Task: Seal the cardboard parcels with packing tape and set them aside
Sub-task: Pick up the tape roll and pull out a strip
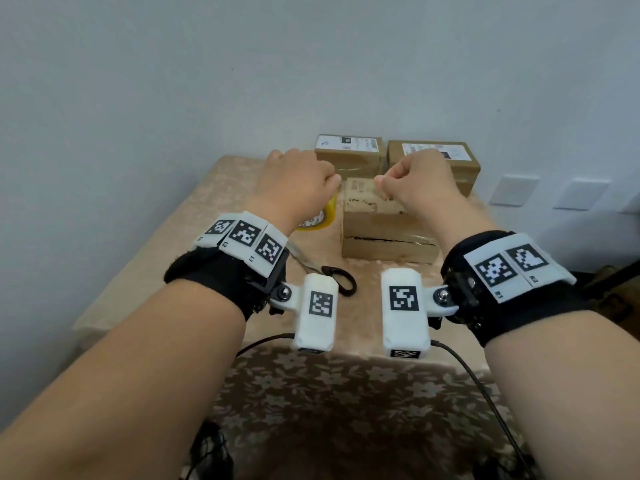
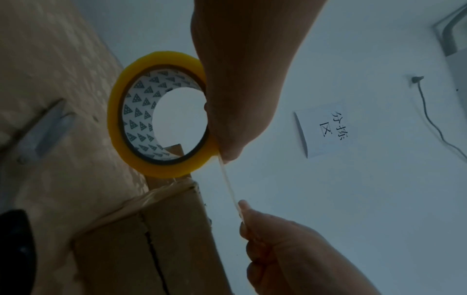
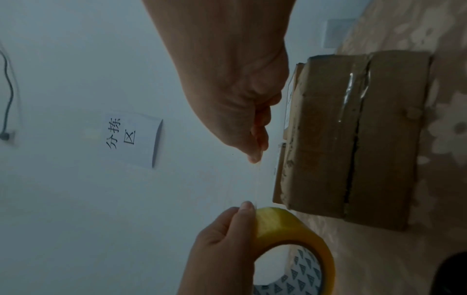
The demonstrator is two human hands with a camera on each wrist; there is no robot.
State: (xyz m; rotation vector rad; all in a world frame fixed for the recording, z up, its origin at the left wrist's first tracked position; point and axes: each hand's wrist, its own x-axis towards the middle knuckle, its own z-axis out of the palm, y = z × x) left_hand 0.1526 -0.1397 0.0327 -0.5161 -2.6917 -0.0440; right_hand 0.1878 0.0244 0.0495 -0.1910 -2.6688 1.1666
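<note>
head looks down; wrists close (sharing tape roll).

A table under a beige floral cloth carries the near box. Two labelled boxes sit behind it; scissors lie left of it, nearer the front.

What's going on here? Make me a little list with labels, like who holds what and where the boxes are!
left hand: holds the yellow tape roll
right hand: pinches the pulled-out tape strip
nearest box: on the table, right under the hands, seam partly open
back boxes: two, with labels, by the wall; left one, right one
scissors: lying on the table, untouched
</note>
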